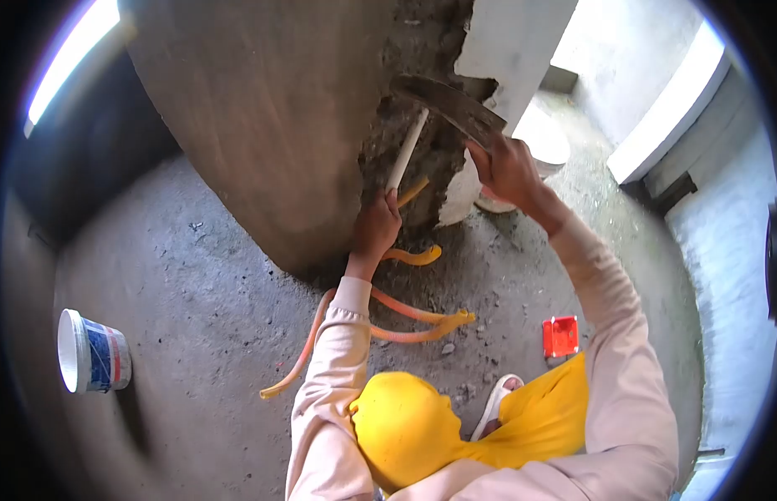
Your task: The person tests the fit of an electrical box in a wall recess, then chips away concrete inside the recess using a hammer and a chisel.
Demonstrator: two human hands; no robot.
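My left hand (375, 227) is wrapped round a straight white pipe (408, 150), which slants up against a rough, broken-out strip (422, 179) of the wall. In my right hand (509, 171) is a long, dark, slightly curved blade-like tool (451, 104); its exact kind I cannot make out. The tool's far end reaches across the broken strip, just above the pipe's top. Whether the two touch cannot be seen. Several orange-yellow flexible conduits (418, 335) come out at the wall's base, below my left hand.
A white bucket (109, 355) with a blue label stands on the concrete floor at the left. An open red electrical box (560, 336) lies right of my yellow-clad knee (405, 426). Rubble (447, 348) is scattered by the wall. A pale round container (543, 138) sits behind my right hand.
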